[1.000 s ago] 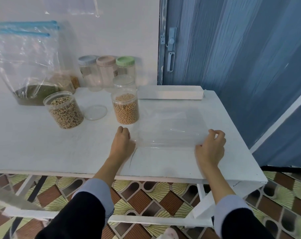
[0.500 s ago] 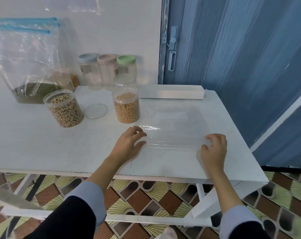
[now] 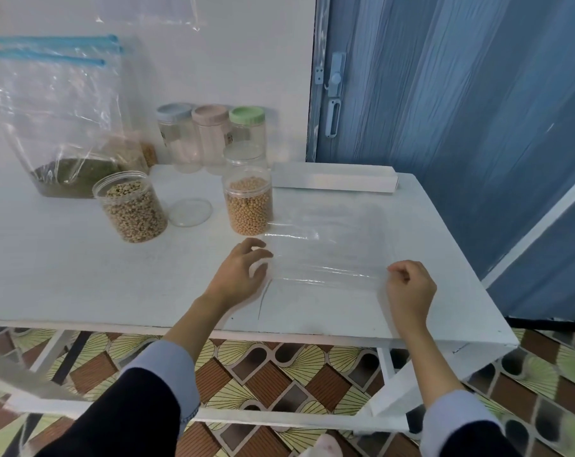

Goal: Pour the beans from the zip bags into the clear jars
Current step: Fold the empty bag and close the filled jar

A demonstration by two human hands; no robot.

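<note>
An empty clear zip bag [image 3: 325, 245] lies flat on the white table [image 3: 81, 278], its near edge folded over. My left hand [image 3: 243, 275] grips the fold's left end and my right hand [image 3: 409, 286] pinches its right end. Just beyond the bag's left corner stands an open clear jar of yellow beans [image 3: 248, 206]. Further left is an open jar of mottled beans [image 3: 131, 206], with a clear lid [image 3: 190, 211] lying between them. Zip bags with blue seals [image 3: 58, 120] lean on the wall at the back left; the front one holds green beans at its bottom.
Three empty jars with blue [image 3: 175, 136], pink [image 3: 210, 136] and green lids [image 3: 248, 130] stand against the wall, a lidded clear jar [image 3: 243, 155] in front of them. A long white box [image 3: 334, 181] lies at the table's back edge. A blue door [image 3: 444, 127] is on the right.
Both hands have folded the bag's near edge over, away from me. My left hand's fingers opened from a flat press into a curled grip on the fold.
</note>
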